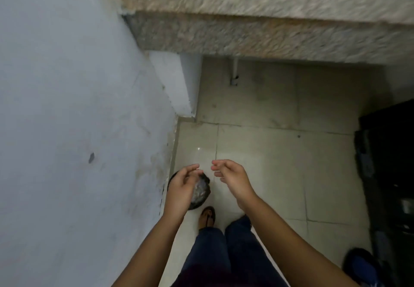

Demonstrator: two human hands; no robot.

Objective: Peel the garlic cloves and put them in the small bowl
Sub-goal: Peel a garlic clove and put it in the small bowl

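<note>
Beside the pale wall (78,107), left hand (180,189) over a round dark bin (195,207) and right hand (233,180) alongside hang slack and empty; whatever they shed should fall squarely inside.

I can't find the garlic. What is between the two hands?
In the head view, nothing is held between the left hand and right hand: just floor tiles and a dark round container below.

Both my bare forearms reach forward and down, close together. My left hand (181,189) hangs with its back toward me, fingers loosely bent and gripping nothing. My right hand (233,180) is just beside it, not touching, its relaxed fingers pointing toward the left.
</note>
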